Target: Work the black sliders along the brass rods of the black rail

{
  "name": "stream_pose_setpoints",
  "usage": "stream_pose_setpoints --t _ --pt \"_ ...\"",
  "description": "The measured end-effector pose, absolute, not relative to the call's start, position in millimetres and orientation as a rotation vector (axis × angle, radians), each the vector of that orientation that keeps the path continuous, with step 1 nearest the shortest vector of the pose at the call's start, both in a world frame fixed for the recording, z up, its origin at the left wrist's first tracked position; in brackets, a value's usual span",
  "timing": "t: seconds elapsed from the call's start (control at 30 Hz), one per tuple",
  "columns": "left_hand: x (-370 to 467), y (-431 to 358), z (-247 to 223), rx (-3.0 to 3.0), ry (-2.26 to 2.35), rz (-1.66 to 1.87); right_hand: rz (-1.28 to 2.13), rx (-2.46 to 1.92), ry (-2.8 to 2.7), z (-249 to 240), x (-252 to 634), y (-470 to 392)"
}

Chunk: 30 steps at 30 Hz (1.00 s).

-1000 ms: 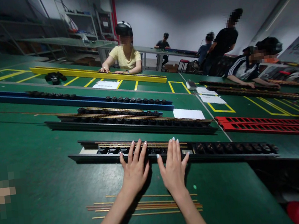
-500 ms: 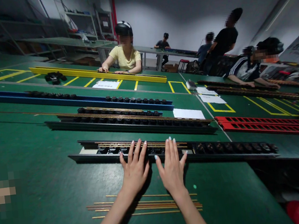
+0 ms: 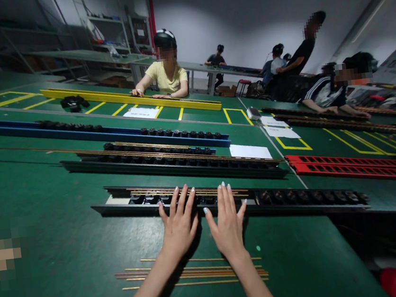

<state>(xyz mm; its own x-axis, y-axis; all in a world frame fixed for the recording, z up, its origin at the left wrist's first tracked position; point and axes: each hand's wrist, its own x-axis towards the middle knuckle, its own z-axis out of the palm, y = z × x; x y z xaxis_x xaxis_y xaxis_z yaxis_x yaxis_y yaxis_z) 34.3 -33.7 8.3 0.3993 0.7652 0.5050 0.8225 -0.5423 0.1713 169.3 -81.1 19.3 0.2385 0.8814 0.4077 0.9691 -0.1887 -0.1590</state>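
Observation:
My left hand [image 3: 178,224] lies spread over the near edge of a long black channel [image 3: 312,206], its fingertips on the thin brass rods [image 3: 237,191] that run along the channel. Beside it on the right, my right hand [image 3: 226,226] rests the same way, fingers stretched out and thumb apart. Neither hand is closed round anything. Black parts [image 3: 285,196] sit in a row inside the channel, and a pale strip [image 3: 118,200] shows at its left end. Under my forearms, several loose brass and brown rods [image 3: 205,274] lie on the green table [image 3: 71,258].
Beyond lie another black channel with rods [image 3: 171,166], a blue channel [image 3: 118,134], a yellow channel [image 3: 185,103] and white paper [image 3: 250,151]. Red slotted rails [image 3: 357,167] are at the right. A person in yellow [image 3: 167,78] sits opposite; others are farther back.
My hands have barely moved; the right one has shifted very slightly left. In the background at the right, a standing person in black has changed posture.

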Motion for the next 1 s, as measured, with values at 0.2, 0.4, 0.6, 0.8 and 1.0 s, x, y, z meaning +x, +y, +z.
stream_pose_setpoints --t 0.2,0.4,0.6,0.8,1.0 --pt "33.7 -34.3 8.5 -2.544 -1.455 -0.826 -0.286 -2.090 -1.766 19.7 167.4 -81.4" --pt "34.7 -33.9 9.2 -2.547 -1.460 -0.841 -0.253 -2.060 -1.774 20.5 169.8 -81.4" --pt "33.1 -34.9 9.4 -2.551 -1.456 -0.811 -0.281 -2.020 -1.808 22.3 165.1 -82.9" --pt "33.0 -34.4 9.1 -2.558 -1.458 -0.797 -0.309 -2.014 -1.841 21.7 163.2 -81.8" --pt "32.6 -33.7 9.5 -2.573 -1.475 -0.796 -0.282 -1.986 -1.865 20.3 163.9 -81.8"
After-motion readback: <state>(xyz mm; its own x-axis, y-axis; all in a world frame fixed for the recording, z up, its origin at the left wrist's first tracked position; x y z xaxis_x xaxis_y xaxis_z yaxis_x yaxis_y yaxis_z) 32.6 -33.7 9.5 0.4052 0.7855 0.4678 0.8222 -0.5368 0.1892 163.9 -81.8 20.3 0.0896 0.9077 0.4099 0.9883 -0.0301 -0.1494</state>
